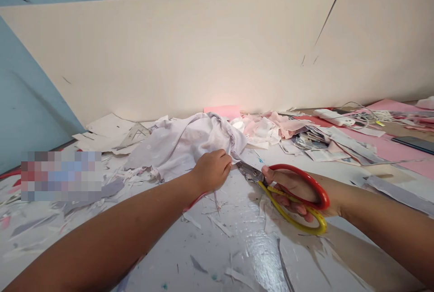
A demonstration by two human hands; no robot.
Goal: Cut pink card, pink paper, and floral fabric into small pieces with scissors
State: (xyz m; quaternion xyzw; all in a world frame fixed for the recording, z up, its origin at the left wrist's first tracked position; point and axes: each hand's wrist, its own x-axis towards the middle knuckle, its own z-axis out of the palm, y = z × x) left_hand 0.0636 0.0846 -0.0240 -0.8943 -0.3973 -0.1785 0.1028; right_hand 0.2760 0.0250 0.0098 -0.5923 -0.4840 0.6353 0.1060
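A crumpled pale lilac cloth (183, 140) lies on the white table (237, 247). My left hand (212, 170) is closed, pinching the cloth's near edge at the right. My right hand (294, 190) grips scissors (298, 201) with one red and one yellow handle loop, fingers through the loops. The short metal blades (249, 172) point left and meet the cloth's edge right beside my left fingers.
Paper and cloth scraps litter the table. Pink and white cloth pieces (267, 127) are piled behind. A white power strip with cables (334, 117) and a dark phone (415, 143) lie at the right. A tall cream board (203, 48) walls off the back.
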